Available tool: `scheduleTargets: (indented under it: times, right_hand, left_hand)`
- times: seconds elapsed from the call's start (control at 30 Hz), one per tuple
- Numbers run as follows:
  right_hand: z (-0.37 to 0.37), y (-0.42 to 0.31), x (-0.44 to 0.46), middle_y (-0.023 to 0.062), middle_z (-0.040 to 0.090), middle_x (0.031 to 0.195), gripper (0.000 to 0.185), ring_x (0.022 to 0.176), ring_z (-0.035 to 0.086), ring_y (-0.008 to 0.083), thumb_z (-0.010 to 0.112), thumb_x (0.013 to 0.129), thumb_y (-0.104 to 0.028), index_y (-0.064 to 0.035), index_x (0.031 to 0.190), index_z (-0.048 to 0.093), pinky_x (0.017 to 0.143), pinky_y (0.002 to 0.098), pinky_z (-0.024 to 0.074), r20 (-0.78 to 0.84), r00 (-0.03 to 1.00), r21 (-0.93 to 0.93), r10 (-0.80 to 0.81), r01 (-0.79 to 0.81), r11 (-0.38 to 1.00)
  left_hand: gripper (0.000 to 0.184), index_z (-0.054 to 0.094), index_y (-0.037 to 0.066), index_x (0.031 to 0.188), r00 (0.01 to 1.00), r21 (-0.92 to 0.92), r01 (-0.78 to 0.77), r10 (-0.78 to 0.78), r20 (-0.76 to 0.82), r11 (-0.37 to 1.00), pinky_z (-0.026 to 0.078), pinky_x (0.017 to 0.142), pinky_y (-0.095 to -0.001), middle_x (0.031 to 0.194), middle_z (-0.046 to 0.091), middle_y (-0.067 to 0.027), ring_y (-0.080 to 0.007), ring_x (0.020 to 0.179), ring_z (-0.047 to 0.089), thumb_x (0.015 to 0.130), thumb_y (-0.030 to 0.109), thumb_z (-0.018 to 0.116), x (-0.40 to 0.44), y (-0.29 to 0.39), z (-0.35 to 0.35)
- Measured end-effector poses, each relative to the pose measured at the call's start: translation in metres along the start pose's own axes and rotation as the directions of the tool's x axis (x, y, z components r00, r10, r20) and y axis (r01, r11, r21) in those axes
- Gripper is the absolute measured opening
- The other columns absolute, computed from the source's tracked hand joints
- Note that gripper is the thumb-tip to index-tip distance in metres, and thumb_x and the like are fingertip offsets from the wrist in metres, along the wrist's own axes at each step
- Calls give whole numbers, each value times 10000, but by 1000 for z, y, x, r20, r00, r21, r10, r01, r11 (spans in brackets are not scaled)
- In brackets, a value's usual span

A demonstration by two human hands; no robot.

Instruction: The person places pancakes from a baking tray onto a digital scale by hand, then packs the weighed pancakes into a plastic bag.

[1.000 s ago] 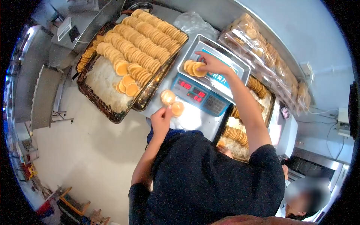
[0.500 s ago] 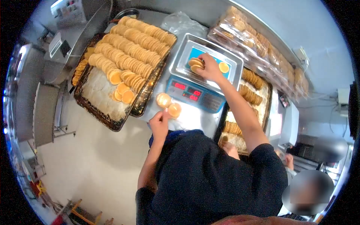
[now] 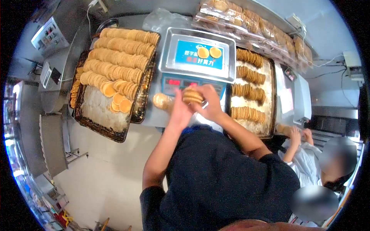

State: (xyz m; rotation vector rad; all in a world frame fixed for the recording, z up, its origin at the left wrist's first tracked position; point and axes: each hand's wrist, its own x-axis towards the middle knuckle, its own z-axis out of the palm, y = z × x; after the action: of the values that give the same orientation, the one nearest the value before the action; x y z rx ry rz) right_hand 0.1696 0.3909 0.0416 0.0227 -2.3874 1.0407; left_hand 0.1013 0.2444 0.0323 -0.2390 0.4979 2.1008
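A short stack of round golden cookies (image 3: 192, 95) is held between my two hands, just in front of the scale. My right hand (image 3: 210, 103) is closed around its right side. My left hand (image 3: 181, 109) is closed against its left side, though some fingers are hidden. Two flat round cookies (image 3: 209, 52) lie apart from the stack on the steel pan (image 3: 169, 57) of the digital scale (image 3: 174, 81). On the table left of my left hand sits a shiny round cookie pile (image 3: 162, 101), partly covered by the hand.
A dark baking tray (image 3: 98, 121) with long rows of cookies stands at left. Another tray (image 3: 246, 106) with several rows is at right. Bagged cookies (image 3: 250, 25) line the back wall. A person's hands (image 3: 298, 135) are at the far right.
My right hand has left the scale pan with the cookie stack and come to my left hand. Two cookies now show on the pan. My left hand has lifted off the table pile.
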Motion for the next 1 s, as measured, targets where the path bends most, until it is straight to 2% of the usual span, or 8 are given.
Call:
scheduleTargets:
  times: [0.13, 0.3, 0.43, 0.47, 0.53, 0.67, 0.9, 1.0]
  right_hand:
    - [-14, -12, -35, 175, 653, 1097, 530, 995, 601, 394, 773, 778, -134, -24, 1270, 612, 881, 484, 499, 1, 1000, -166, 28, -28, 986]
    - [-42, -23, -77, 152, 680, 979, 459, 872, 629, 350, 804, 781, -196, -12, 1173, 651, 765, 439, 519, 11, 971, -358, 237, -218, 908]
    - [-46, -1, -123, 112, 701, 907, 340, 771, 660, 166, 786, 853, -169, 7, 1116, 662, 684, 314, 532, -87, 771, 108, 631, -623, 775]
    - [-43, 12, -137, 101, 708, 909, 319, 780, 658, 147, 777, 862, -153, 19, 1107, 666, 691, 307, 536, -24, 664, 236, 748, -723, 649]
    - [-28, 28, -155, 64, 704, 883, 264, 789, 658, 123, 745, 886, -117, 36, 1091, 683, 693, 302, 541, 170, 466, 344, 868, -854, 392]
    - [14, 15, -147, -33, 599, 833, 224, 692, 516, 62, 663, 980, -161, -34, 1163, 685, 644, 224, 440, 512, 144, 410, 847, -907, -94]
    - [72, 17, -127, -47, 590, 814, 256, 636, 490, 38, 647, 1009, -129, -45, 1248, 613, 547, 193, 377, 696, 312, 676, 646, -587, -444]
    - [82, 14, -120, -6, 666, 927, 353, 740, 597, 79, 630, 1013, -114, -24, 1345, 551, 634, 216, 480, 728, 416, 681, 544, -528, -508]
  left_hand:
    - [317, 644, 69, 1251, 976, 451, -20, 115, -183, 892, 554, 883, -321, 1120, 648, -51, -162, 1009, 648, 1031, 296, 671, 13, -39, -14]
    - [635, 526, -21, 1408, 988, 913, -41, 153, -23, 407, 571, 848, -358, 1097, 725, -185, -266, 953, 725, 983, 407, 723, 0, -70, -9]
    - [729, 488, 28, 1462, 907, 943, -272, 276, 318, -194, 567, 835, -406, 1148, 639, -205, -349, 1033, 686, 924, 431, 769, -31, -74, 0]
    - [729, 488, 28, 1462, 911, 944, -264, 272, 311, -197, 567, 835, -406, 1148, 639, -205, -349, 1033, 686, 924, 431, 769, -37, -70, -7]
    - [651, 561, 27, 1320, 895, 818, -257, 193, 402, -515, 552, 736, -435, 1070, 586, -169, -359, 948, 652, 879, 448, 791, -49, -56, -23]
    - [420, 583, 50, 1154, 885, 760, -110, 285, 368, -641, 531, 686, -425, 997, 550, -139, -334, 901, 609, 906, 352, 737, -59, -50, -34]
    - [188, 598, 79, 1052, 817, 706, -66, 367, 444, -705, 541, 642, -412, 932, 575, -118, -311, 851, 629, 890, 157, 654, -55, -53, -68]
    - [196, 615, 52, 1081, 833, 698, -63, 348, 430, -713, 559, 667, -433, 929, 613, -115, -323, 837, 662, 914, 153, 633, -56, -54, -70]
